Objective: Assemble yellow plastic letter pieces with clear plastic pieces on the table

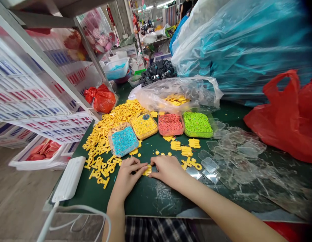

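Observation:
Close to the front of the green table, my left hand (129, 173) pinches the left edge of a small flat yellow plastic piece (147, 170) with thumb and forefinger. My right hand (168, 169) meets it from the other side, its thumb and curled forefinger closed at the piece's right edge. Anything else between the right fingertips is hidden. Just beyond the hands stand trays of small beads: blue (125, 140), yellow (144, 126), red (171, 124) and green (197, 124). Loose yellow beads (157, 153) and slotted yellow pieces (186, 151) lie nearby.
A heap of yellow ring-ended parts (112, 119) spreads at the left. Clear plastic plates (238, 148) cover the right side, beside a red bag (279, 114). A white power strip (69, 179) lies at the left edge. Dark parts (158, 72) are piled behind.

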`<action>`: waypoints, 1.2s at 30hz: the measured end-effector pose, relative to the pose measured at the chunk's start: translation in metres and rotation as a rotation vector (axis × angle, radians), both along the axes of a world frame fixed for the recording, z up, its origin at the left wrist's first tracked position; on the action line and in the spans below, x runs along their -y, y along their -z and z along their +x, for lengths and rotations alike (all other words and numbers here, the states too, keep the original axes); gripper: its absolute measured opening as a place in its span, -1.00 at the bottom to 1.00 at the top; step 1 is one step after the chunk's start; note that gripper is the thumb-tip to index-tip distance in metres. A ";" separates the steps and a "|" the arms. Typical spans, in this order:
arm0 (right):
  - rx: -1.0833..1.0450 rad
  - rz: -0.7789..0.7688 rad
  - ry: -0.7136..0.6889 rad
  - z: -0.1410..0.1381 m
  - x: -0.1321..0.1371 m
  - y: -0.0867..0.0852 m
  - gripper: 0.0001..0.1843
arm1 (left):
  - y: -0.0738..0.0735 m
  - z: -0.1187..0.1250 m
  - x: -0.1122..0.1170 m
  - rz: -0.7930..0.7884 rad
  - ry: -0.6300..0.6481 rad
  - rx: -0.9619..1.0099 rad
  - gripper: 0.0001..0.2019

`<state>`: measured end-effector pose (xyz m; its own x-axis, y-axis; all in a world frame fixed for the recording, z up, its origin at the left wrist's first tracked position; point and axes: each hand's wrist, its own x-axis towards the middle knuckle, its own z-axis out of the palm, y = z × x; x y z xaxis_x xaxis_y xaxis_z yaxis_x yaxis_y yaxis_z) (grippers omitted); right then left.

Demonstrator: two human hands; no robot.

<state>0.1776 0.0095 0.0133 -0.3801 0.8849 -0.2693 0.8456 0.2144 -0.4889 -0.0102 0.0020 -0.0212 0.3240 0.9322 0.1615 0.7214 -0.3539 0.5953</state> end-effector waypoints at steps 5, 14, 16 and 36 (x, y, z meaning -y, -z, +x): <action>0.011 0.007 -0.002 0.000 0.000 -0.002 -0.73 | 0.002 0.003 0.001 0.010 0.040 -0.073 -0.80; 0.018 0.016 -0.016 0.000 0.000 -0.002 -0.68 | 0.000 -0.001 0.001 0.010 -0.051 -0.020 -0.76; 0.016 0.015 -0.015 0.000 0.000 -0.003 -0.68 | 0.002 -0.002 0.000 0.030 -0.054 -0.069 -0.79; 0.029 -0.029 -0.090 0.008 0.000 -0.031 -0.70 | -0.077 0.165 -0.160 -0.087 0.569 -0.500 -0.83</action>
<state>0.1859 0.0095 0.0442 -0.4490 0.8393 -0.3065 0.8376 0.2758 -0.4716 0.1552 0.1622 0.0556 0.7736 0.6021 -0.1975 0.6329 -0.7186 0.2882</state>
